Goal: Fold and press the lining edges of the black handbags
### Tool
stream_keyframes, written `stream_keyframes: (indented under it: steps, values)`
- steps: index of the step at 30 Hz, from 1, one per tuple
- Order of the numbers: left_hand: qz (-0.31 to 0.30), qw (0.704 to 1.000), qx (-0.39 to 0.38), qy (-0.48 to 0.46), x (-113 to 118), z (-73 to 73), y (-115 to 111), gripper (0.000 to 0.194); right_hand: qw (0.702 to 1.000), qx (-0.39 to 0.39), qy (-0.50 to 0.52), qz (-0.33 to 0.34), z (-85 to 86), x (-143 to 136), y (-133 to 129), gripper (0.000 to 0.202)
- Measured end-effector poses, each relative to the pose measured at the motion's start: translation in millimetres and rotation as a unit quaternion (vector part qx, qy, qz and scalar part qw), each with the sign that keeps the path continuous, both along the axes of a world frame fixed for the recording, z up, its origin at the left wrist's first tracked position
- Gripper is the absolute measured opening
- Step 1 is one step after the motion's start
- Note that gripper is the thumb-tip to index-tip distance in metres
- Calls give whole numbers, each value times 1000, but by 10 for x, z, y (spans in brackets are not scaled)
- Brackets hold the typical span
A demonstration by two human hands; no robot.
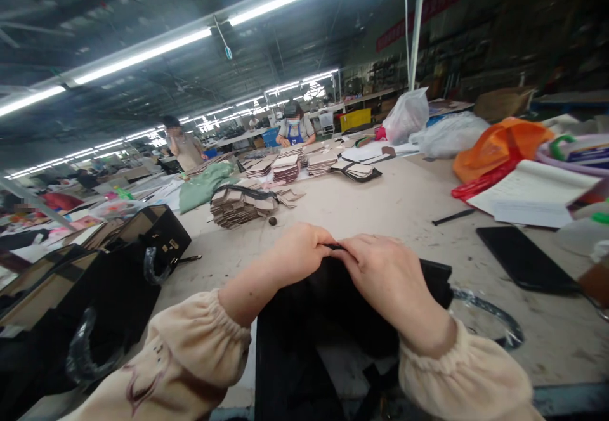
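A black handbag [290,345] lies on the table right in front of me. My left hand [302,251] and my right hand [380,269] meet over its far edge, thumbs and fingers closed on the black rim between them. Both hands pinch that edge side by side, almost touching. Out to the right of the bag curves a handle [511,331] wrapped in clear plastic. Much of the bag's far side is hidden behind my right hand and wrist. The bag's interior is too dark to make out.
Black bags [157,237] with tan linings stand at the left. Stacked brown pieces [242,205] lie ahead, near a green cloth [207,185]. A black phone [526,259], an open notebook [533,193] and an orange bag [504,145] are at right. A co-worker [295,132] sits across the table.
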State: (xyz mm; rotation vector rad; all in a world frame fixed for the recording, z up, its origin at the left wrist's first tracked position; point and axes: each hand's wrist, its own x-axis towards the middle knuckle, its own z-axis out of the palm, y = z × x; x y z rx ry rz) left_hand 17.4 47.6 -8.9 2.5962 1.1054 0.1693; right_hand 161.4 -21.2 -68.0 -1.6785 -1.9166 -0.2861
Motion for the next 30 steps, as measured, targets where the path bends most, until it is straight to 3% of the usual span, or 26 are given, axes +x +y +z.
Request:
stream_keyframes:
  steps: [3, 6, 11, 14, 18, 25, 30]
  values:
    - [1, 999, -33, -17, -108, 28, 23, 34, 1000, 4, 9, 3, -37, 45, 54, 21]
    - [49, 998, -18, -28, -180, 29, -20, 40, 1000, 5, 24, 14, -48, 68, 90, 22]
    - [132, 986, 78, -67, -227, 6, -153, 30, 999, 3, 38, 17, -37, 37, 88, 22]
    - [101, 982, 136, -79, -256, -7, -190, 15, 999, 2, 42, 14, -32, 23, 69, 22]
    - [66, 989, 128, -41, -258, -31, -188, 4, 999, 3, 42, 16, -18, 8, 47, 21]
    - [101, 977, 178, 53, -185, -51, -166, 19, 999, 5, 37, 14, 10, -22, 35, 21]
    - [123, 976, 173, 49, -170, -66, -145, 19, 999, 7, 37, 12, -4, -31, 36, 21]
